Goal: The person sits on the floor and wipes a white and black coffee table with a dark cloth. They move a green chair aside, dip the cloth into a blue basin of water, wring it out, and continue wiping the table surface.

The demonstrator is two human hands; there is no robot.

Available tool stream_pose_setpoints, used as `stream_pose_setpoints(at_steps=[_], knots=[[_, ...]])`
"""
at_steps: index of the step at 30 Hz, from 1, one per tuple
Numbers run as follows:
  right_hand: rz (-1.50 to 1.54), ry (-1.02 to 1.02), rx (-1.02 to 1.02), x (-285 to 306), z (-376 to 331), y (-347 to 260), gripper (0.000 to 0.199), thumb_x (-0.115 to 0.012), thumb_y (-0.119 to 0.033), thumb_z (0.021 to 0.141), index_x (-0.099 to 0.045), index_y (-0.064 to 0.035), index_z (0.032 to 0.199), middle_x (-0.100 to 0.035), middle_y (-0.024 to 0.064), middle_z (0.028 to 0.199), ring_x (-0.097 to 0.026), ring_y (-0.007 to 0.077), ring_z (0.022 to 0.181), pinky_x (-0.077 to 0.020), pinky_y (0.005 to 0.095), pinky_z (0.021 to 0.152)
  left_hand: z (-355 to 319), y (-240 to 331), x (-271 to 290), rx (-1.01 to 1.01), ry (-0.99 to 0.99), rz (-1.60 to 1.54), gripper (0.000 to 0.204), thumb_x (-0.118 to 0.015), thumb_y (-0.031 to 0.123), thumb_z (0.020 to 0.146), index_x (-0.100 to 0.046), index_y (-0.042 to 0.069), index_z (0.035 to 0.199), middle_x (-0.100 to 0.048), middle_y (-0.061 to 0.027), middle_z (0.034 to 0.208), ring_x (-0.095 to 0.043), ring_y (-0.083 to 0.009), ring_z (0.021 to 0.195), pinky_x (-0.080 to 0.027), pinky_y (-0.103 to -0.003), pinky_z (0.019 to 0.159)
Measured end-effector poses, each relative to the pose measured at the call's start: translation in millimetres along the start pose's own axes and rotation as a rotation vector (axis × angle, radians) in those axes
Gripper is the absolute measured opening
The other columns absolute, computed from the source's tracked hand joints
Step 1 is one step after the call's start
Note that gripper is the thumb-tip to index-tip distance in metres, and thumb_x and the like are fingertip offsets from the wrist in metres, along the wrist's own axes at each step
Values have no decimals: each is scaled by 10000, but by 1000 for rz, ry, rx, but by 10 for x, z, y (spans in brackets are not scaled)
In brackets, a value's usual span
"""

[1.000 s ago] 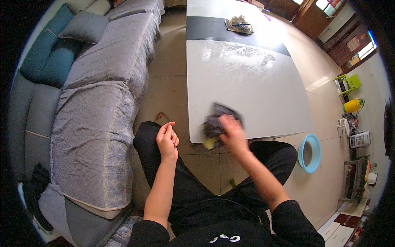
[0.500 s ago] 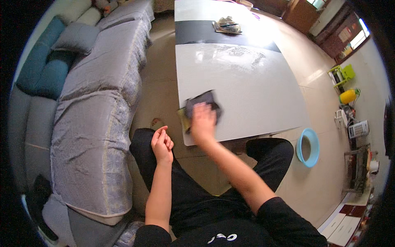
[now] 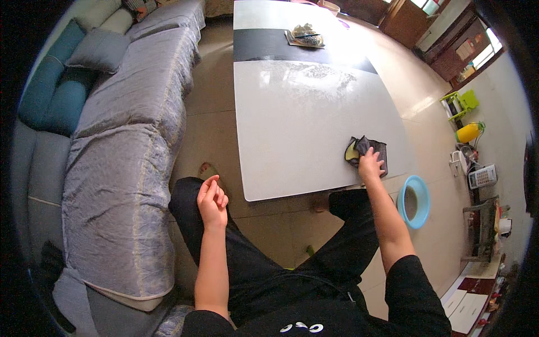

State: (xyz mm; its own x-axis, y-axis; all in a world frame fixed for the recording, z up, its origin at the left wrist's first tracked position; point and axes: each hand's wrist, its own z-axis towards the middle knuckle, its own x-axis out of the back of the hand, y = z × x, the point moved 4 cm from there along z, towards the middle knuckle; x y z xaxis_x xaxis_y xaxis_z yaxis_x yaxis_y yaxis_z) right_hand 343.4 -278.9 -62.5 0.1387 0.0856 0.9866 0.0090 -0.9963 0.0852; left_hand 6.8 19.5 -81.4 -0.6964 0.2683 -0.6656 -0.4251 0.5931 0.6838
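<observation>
The cloth (image 3: 353,159) lies on the counter (image 3: 303,129), close to its near right corner, under the right hand (image 3: 371,164). The fingers there are spread over it, rather pressing than gripping. In my opinion, because of this flat hold and the loose folds, the cloth could slip over the edge and fall to the floor (image 3: 387,286), near the basin (image 3: 424,203). The left hand (image 3: 213,205) is above the knee, its fingers half bent; I cannot tell if they close fully. Half a second ago the cloth was at the left edge; now it is across, and the left hand stays by the knee.
</observation>
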Motion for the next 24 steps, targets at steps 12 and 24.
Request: stream_pose_setpoints(at_steps=[12,24], knots=[[245,183,880,-280,-2270,-2251,615,-557,-261,804,-309,-75,1335,-266,132,1410,-220,320,1312,-122,523,1055,27,-34,-56,6,-22,80,165,-452,128,918,-527,15,1013,-367,23,574,-316,-51,441,-269,-197,396],[151,207,30,-88,29,458,473,-425,-148,869,-322,-69,1323,-309,134,1387,-307,325,1265,-254,524,1002,72,-23,-103,9,-40,19,161,-460,129,915,-534,20,1009,-354,31,564,-305,-48,438,-258,-200,394]])
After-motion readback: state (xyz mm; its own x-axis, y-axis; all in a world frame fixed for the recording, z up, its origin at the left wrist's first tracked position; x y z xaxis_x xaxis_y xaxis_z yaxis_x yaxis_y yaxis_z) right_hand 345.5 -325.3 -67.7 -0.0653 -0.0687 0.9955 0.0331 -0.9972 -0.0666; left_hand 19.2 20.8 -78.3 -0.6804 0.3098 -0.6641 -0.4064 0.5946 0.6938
